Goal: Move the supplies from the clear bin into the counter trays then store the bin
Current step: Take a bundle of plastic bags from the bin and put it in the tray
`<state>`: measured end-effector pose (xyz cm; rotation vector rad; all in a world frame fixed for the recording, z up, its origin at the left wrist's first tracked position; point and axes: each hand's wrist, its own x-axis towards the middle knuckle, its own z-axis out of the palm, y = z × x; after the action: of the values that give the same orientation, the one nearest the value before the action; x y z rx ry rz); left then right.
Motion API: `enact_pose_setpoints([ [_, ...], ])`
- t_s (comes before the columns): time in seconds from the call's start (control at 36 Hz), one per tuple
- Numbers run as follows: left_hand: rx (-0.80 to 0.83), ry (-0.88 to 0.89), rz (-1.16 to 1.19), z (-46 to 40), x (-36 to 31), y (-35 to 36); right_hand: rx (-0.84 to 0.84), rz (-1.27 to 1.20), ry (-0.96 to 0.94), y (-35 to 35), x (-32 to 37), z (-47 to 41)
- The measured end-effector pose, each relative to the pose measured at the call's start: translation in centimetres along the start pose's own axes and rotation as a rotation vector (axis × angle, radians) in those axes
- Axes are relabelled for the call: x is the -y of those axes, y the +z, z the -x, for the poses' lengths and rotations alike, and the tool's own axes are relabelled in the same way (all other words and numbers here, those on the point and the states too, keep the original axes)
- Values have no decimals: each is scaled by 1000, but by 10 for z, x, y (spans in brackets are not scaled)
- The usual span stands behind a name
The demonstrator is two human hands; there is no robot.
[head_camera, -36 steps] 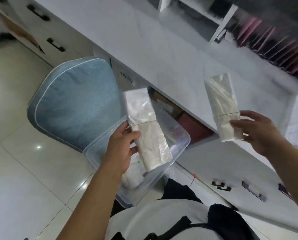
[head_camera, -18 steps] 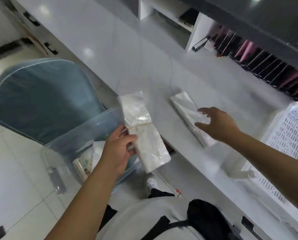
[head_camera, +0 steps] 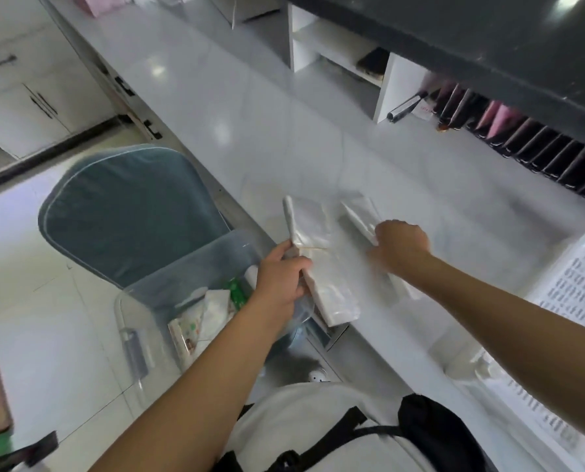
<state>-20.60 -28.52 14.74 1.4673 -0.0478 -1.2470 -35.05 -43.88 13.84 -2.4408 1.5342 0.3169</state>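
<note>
Step in hand: unloading. The left hand (head_camera: 280, 277) grips one banded bag bundle (head_camera: 321, 267) at frame centre; the right hand (head_camera: 401, 245), fingers curled, rests on a second bundle (head_camera: 360, 216). Next, release both; the clear bin (head_camera: 182, 301), lower left, holds more supplies.

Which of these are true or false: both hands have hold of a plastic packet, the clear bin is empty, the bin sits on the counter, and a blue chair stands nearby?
1. The left hand has a grip on a plastic packet. True.
2. The clear bin is empty. False: paper packets lie inside.
3. The bin sits on the counter. False: it is beside and below it.
4. A blue chair stands behind the bin. True.
5. The right hand hangs free. False: it is on a second packet.
</note>
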Motion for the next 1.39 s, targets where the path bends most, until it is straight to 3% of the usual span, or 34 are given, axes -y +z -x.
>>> enact_pose_setpoints([
  [0.17, -34, 32, -120, -5, -6, 33, 25, -822, 115, -19, -22, 9],
  [0.22, -41, 36, -164, -7, -3, 44, 79, -964, 108, -19, -19, 17],
  [0.39, 77, -7, -154, -3, 4, 62, 60, -778, -14, 5, -3, 30],
  [0.56, 237, -48, -151, 0, 10, 58, 168, -991, 138, 2, -14, 32],
  [0.78, 315, -134, -255, 5, 6, 60, 118, -785, 212, -4, -14, 27],
  [0.97, 221, 19, -360, -3, 10, 23, 187, -1108, 321, -6, -19, 34],
  [1.06, 215, -6, -262, -7, 7, -1, 243, -1283, 304, -7, -15, 50],
  [1.25, 615, -120, -10, 4, -21, -39, 398, -1644, 133, -3, 15, 129],
  [1.39, 757, -179, -79, 23, -24, -53, 402, -1709, 124, 9, 32, 196],
])
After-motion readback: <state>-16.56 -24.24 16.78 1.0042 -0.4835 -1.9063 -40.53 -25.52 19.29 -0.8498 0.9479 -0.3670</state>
